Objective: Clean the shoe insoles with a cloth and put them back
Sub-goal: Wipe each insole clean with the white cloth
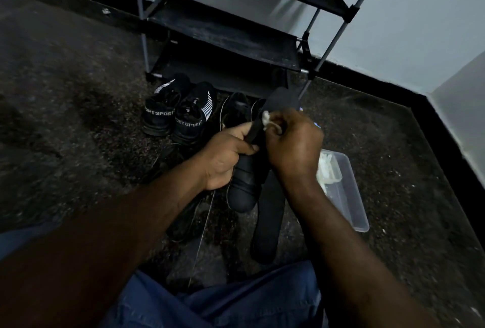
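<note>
Both forearms reach fwd over jeans (236,301). Spare insole (270,217) flat on floor by R wrist. L hand (225,157) curled round held insole (282,100), tilted up. R hand (294,141) fisted, pinching white cloth (266,119) against it. Sport shoes (178,115) and rack (223,31) beyond.

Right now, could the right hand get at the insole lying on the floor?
Probably yes. The floor insole lies uncovered close under the right hand, with nothing between them. But that hand grips the cloth, so it is not free.
</note>
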A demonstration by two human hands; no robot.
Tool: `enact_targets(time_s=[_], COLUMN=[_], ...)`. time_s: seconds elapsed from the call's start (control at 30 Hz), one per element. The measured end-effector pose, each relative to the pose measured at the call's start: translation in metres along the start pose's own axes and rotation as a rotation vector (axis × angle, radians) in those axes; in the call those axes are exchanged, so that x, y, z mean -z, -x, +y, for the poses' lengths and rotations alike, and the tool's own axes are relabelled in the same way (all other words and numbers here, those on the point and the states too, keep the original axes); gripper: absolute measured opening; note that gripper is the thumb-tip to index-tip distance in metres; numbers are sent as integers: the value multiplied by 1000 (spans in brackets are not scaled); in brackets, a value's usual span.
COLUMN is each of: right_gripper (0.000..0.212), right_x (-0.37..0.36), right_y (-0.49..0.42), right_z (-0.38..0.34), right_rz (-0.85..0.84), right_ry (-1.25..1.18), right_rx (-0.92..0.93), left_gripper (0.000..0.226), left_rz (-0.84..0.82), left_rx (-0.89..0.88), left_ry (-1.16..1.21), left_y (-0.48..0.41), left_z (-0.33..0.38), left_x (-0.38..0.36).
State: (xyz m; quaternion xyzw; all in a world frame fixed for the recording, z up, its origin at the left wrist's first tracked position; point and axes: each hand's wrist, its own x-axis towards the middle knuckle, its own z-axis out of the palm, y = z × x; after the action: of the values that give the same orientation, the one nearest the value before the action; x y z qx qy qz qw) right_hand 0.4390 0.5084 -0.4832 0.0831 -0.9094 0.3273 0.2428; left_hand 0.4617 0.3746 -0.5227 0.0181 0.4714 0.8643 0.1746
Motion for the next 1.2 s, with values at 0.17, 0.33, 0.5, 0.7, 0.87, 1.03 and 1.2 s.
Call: enact_targets(time_s=[0.17, 0.33, 0.5, 0.7, 0.87, 1.03, 1.2], right_gripper=[16, 7, 8, 13, 24, 11, 16], right_x=[-4, -7, 0, 3, 14, 17, 14], right_y=[16, 18, 4, 27, -4, 9, 20], right_z=[-8, -5, 6, -2, 17, 5, 7], right_rz=[-74, -31, -6, -103, -48, -90, -117], right_ry=[-19, 156, 62, 140, 65, -99, -22], right_rx=[56, 169, 13, 216, -53, -41, 91], left_gripper=[55, 53, 57, 91, 83, 62, 67], left_rz=[71, 86, 58, 89, -3, 69, 127], left_rx=[-11, -33, -17, -32, -2, 0, -37], left_ry=[-21, -60, -21, -110, -102, -48, -269], left_y=[-2, 2, 4, -1, 4, 3, 3], left_z=[-3, -1, 1, -3, -1, 1, -1], left_x=[1, -5, -7, -3, -5, -6, -6])
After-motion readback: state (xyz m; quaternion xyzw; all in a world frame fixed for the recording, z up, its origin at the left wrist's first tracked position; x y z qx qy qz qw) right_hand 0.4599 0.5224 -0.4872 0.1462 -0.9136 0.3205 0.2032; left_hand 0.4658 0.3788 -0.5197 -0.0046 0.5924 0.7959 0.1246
